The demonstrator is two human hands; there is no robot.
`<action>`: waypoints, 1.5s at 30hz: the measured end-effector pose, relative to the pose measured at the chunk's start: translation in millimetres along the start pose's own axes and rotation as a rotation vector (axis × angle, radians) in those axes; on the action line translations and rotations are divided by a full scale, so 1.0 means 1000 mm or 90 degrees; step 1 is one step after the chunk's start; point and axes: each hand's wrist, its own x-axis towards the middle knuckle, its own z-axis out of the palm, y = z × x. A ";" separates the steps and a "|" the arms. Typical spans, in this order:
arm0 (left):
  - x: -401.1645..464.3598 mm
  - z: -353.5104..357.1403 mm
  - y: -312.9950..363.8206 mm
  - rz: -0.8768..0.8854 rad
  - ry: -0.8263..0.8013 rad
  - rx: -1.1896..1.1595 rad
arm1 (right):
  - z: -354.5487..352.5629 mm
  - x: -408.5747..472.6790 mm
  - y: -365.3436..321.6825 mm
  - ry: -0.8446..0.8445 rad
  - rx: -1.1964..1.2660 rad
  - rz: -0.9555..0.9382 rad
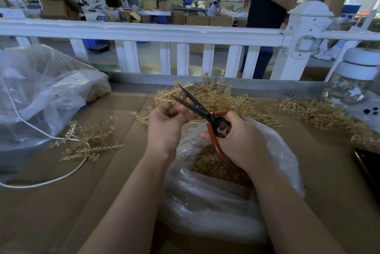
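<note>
My right hand [236,140] grips the red handles of a pair of scissors [197,105], whose dark blades stand apart and point up to the left. My left hand [166,126] is curled and pinches a small piece right at the blades; the piece is too small to make out. Both hands hover over a clear plastic bag [205,196] holding several small tan cut bits [216,167]. Behind the hands lies a heap of tan plastic sprue branches [218,95].
More tan branches lie at the left [90,140] and right [320,113] on the cardboard-covered table [61,202]. A large plastic bag [41,93] and a white cable [51,179] lie left. A glass jar [353,89] and a dark phone [368,165] sit right. A white railing [144,33] runs behind, with a person standing beyond it.
</note>
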 end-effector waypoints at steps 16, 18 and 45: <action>0.005 -0.008 0.000 0.014 -0.003 0.039 | -0.001 0.000 0.000 -0.003 -0.039 -0.003; 0.005 -0.009 0.001 0.009 -0.014 0.063 | -0.001 0.001 0.000 -0.007 -0.052 -0.004; 0.003 -0.011 -0.002 0.042 -0.131 0.136 | -0.004 0.001 0.001 0.027 -0.076 -0.031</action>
